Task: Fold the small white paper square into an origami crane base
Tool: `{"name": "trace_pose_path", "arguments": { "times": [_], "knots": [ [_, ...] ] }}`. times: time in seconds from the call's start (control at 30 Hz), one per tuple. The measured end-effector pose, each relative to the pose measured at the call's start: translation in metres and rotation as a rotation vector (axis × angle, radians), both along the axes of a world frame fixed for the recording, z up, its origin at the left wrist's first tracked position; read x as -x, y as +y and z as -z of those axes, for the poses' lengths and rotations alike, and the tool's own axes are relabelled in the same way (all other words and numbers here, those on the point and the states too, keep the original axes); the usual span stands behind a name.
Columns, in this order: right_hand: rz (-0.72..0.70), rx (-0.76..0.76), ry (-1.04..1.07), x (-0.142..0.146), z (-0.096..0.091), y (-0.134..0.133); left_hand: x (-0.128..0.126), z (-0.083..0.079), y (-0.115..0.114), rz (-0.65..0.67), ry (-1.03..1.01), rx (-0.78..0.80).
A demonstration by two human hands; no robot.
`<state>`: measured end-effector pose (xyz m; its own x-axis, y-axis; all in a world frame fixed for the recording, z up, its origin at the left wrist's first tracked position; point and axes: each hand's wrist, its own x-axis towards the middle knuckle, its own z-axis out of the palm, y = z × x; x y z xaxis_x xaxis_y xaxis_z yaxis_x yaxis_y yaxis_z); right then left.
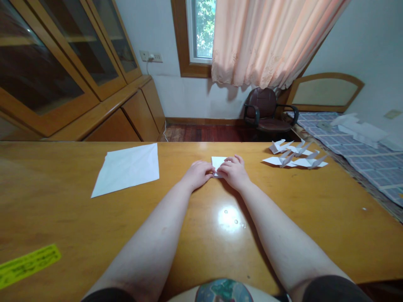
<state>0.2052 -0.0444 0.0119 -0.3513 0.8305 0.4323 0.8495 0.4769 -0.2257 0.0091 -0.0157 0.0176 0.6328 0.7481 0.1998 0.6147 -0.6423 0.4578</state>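
Centrally, a small folded white paper point(218, 162) lies on the yellow-brown wooden table point(94, 226), left hand point(197, 174) at its near-left corner, right hand point(236, 173) over its right side. Fingers are bent; grip cannot be told.

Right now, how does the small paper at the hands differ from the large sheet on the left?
The small paper is much smaller in outline than the large sheet. The small paper looks folded into a compact shape, while the large sheet lies spread out. The left hand and right hand touch the small paper; neither touches the large sheet. Both are white paper.
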Motion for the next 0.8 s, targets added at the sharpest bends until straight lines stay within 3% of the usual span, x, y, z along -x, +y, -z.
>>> {"name": "trace_pose_path", "arguments": {
  "times": [0.37,0.8],
  "knots": [
    [-0.023,0.055,-0.011,-0.0005,0.0029,0.0008,0.0012,0.008,0.0039,0.045,-0.006,0.018],
    [0.006,0.049,-0.057,0.0036,0.0051,0.0001,-0.0007,0.0031,-0.0001,0.057,0.025,0.006]
  ]
}}
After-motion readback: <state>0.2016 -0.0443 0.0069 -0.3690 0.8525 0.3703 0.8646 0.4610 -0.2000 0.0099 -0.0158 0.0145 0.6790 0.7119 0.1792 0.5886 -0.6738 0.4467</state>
